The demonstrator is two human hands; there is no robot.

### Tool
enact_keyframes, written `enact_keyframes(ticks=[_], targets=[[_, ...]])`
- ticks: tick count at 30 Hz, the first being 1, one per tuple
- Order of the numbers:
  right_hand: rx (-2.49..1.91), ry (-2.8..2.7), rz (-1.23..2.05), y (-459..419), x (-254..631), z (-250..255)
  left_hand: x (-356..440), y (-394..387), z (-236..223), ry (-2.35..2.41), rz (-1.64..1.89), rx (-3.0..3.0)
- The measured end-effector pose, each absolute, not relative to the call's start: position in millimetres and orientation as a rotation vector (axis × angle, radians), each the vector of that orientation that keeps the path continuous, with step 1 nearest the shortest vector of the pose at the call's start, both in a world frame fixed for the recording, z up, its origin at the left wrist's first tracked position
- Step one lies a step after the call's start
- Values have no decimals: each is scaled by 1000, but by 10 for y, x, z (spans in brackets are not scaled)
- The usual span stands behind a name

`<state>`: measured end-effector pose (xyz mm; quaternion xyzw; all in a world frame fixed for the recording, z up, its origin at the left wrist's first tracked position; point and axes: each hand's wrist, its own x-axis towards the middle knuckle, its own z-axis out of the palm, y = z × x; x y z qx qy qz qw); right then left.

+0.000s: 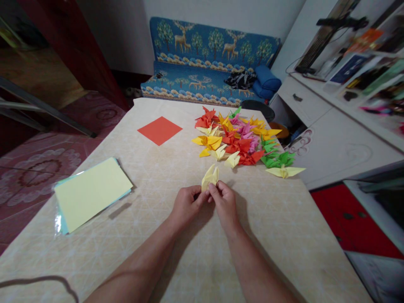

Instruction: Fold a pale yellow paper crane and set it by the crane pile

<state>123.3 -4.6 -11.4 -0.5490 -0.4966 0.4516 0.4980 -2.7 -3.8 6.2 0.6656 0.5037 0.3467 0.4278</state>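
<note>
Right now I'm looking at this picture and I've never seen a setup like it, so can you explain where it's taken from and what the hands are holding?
Of course. There's no machine here, just a person's bare left hand and right hand. The single picture comes from a camera worn on that person's head, looking forward and down. Both hands pinch a folded pale yellow paper above a table. To the left lies a paper stack, pale yellow on top with blue showing beneath. Further back is a flat red-orange sheet. Beyond the hands, toward the right, sits a cluster of folded paper pieces in red, orange, yellow, pink and green. Behind the table is a blue patterned sofa.
</note>
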Motion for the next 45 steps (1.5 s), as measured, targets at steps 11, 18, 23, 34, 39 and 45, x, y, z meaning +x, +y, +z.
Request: enact_keyframes(ticks=[11, 18, 23, 34, 39, 45], targets=[[-1275, -1180, 1101, -67, 1245, -77, -9, -38, 35, 1261, 964, 1501], [-1184, -1099, 1215, -62, 1246, -130, -1, -32, 22, 1219, 1052, 1390], [-1215, -1144, 1181, -72, 1236, -132, -22, -13, 22, 1230, 1127, 1365], [-1298, -1416, 985, -123, 1220, -75, -43, 4, 27, 1143, 1155, 1122], [-1298, -1465, 893, -115, 1213, -59, -81, 28, 46, 1075, 1143, 1074], [-1305, -1413, 856, -104, 1198, -90, -113, 62, 74, 1062, 1121, 1099]])
